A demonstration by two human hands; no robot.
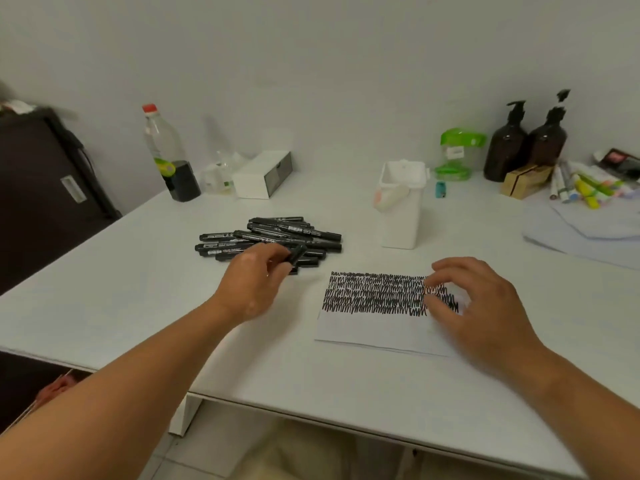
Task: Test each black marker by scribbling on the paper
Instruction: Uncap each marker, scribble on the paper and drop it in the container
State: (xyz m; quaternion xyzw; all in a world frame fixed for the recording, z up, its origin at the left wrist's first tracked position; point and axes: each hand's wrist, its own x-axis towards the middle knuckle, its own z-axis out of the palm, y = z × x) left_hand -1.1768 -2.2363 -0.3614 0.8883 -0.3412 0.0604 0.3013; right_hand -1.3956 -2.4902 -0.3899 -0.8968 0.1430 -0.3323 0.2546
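Head view, left hand [254, 282] fingers pinching black marker [297, 253], tip hidden, right hand [485, 306] fingers spread empty over scribbled paper [367, 327].

Marker testing at a white table [346, 375]

Left hand [254, 285] is gripping one black marker [296, 254] beside the marker pile [273, 237]; right hand [478, 306] is resting, fingers spread, on the scribbled paper [374, 317].

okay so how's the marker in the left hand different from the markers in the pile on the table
The marker in the left hand is lifted and pinched between the fingers, pointing up and away; the pile of markers lies flat on the table, mostly lengthwise, stacked on one another. The held one is partly hidden by fingers; the pile's white-printed barrels show. All are black markers of the same kind.
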